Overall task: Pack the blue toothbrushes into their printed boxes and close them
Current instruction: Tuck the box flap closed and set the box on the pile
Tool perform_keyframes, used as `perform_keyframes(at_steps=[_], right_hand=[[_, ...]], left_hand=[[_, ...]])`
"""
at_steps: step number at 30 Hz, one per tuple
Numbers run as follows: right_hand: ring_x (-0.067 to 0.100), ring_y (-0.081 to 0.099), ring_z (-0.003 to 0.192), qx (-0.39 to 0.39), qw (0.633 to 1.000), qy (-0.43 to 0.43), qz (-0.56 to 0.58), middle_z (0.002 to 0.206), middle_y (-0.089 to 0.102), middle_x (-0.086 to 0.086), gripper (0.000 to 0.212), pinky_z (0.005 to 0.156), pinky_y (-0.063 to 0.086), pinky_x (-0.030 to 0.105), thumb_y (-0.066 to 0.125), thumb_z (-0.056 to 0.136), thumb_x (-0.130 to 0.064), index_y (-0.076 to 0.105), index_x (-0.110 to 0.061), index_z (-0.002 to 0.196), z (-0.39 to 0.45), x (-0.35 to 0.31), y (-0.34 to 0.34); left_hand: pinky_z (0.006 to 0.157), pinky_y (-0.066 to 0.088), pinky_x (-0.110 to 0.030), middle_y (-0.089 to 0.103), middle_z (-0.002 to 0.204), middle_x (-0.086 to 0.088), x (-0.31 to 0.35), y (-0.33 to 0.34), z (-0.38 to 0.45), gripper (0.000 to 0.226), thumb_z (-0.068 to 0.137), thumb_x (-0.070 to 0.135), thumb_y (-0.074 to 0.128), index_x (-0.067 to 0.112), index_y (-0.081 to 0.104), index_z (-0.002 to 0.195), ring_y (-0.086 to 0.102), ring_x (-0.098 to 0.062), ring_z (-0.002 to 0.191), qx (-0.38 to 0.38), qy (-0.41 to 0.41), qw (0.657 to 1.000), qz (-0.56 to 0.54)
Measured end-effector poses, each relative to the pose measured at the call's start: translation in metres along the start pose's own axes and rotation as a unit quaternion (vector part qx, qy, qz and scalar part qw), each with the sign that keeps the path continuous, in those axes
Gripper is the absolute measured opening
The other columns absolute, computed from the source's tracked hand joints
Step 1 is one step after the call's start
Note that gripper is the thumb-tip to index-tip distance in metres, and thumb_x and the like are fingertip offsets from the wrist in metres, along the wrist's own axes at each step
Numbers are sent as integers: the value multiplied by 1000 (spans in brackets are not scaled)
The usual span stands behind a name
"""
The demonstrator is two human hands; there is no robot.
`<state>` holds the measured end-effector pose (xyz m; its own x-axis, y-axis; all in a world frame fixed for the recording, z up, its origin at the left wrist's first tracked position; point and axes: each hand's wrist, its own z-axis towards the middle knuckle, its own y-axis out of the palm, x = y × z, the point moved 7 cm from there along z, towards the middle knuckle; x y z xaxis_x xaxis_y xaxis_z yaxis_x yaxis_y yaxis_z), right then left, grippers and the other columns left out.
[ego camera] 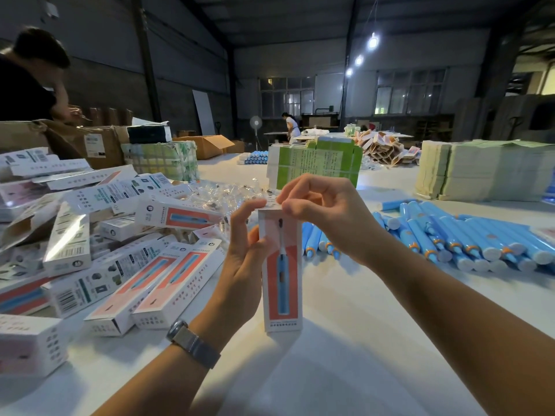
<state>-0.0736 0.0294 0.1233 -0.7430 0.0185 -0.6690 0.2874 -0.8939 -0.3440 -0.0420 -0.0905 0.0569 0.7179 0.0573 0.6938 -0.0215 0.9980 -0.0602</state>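
While one printed box (280, 271) stands upright on the counter (345, 340), long axis vertical, left hand (243, 259) grips its side and right hand (324, 214) fingers pinch its top flap; blue toothbrushes (468, 244), too many to count, lie right.

A white table (345, 370) carries several stacks. A stack of green printed flat cartons (318, 163) stands near the middle, and a tall pile of pale yellow-green flat sheets (480, 172) is at the right. A heap of clear plastic wrappers (228, 193) lies on the left. Brown cardboard boxes (99, 145) stand behind. Far away is a white standing fan (256, 123).
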Motion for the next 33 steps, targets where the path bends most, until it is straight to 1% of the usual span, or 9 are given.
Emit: perform_keyframes(at_steps=[2, 4, 6, 8, 14, 17, 27, 31, 33], right_hand=[[19, 63, 83, -7, 1000, 11, -27, 90, 70, -1, 9, 80, 56, 40, 71, 84, -15, 67, -22, 80, 1, 1, 1], [9, 62, 80, -18, 998, 15, -63, 84, 67, -15, 15, 78, 57, 33, 71, 84, -8, 68, -23, 84, 1, -2, 2], [4, 60, 79, -20, 995, -2, -96, 82, 64, -17, 16, 77, 57, 25, 69, 84, -4, 69, -20, 84, 2, -8, 3], [5, 60, 80, -13, 993, -21, -117, 84, 62, -12, 12, 76, 56, 23, 68, 83, -4, 70, -16, 85, 1, -12, 4], [9, 60, 82, -5, 985, -62, -160, 82, 58, -15, 3, 70, 52, 21, 71, 84, -11, 71, -11, 86, 1, -20, 9], [10, 62, 81, -9, 986, -61, -157, 82, 61, -14, 6, 71, 53, 24, 70, 83, -8, 72, -11, 88, 2, -21, 6], [6, 63, 71, -19, 989, -69, -132, 73, 66, -17, 20, 70, 55, 23, 72, 84, -6, 71, -25, 81, 4, -26, -3], [15, 69, 73, -30, 989, -66, -126, 76, 71, -5, 23, 64, 58, 25, 70, 87, -6, 66, -26, 77, 4, -29, -6], [14, 68, 74, -39, 987, -68, -137, 74, 68, -12, 22, 67, 58, 25, 70, 86, -7, 66, -26, 76, 4, -31, -3]], left_hand=[[70, 55, -17, 65, 102, 27, 2, 1, 0, 48, 97, 19, 37, 64, 42, 112, 68, -6, 97, 0, 6, 1000, 2], [70, 54, -14, 63, 110, 32, 4, 2, -1, 50, 98, 19, 36, 66, 40, 114, 67, -2, 102, -4, 9, 1000, 4], [71, 53, -12, 61, 114, 36, 4, 3, -1, 52, 99, 21, 35, 69, 38, 117, 65, 1, 105, -4, 11, 1000, 7], [72, 52, -10, 60, 116, 37, 4, 2, -1, 53, 99, 21, 35, 70, 36, 119, 64, 2, 106, -1, 15, 1000, 13], [72, 52, -11, 57, 118, 41, 6, 3, -2, 55, 99, 19, 34, 70, 34, 120, 64, 3, 107, 0, 25, 999, 23], [73, 53, -13, 59, 118, 37, 6, 3, -1, 56, 99, 17, 35, 68, 34, 122, 64, 0, 107, -9, 26, 999, 20], [77, 54, -15, 62, 121, 29, 3, 2, -3, 64, 99, 11, 36, 66, 30, 131, 63, -5, 112, -38, 18, 999, 8], [78, 54, -15, 60, 126, 28, 0, 3, -3, 64, 100, 12, 36, 66, 27, 134, 62, -6, 116, -45, 17, 999, 11], [77, 53, -14, 61, 126, 28, -1, 1, -3, 63, 100, 14, 36, 66, 27, 134, 62, -6, 116, -41, 17, 999, 14]])
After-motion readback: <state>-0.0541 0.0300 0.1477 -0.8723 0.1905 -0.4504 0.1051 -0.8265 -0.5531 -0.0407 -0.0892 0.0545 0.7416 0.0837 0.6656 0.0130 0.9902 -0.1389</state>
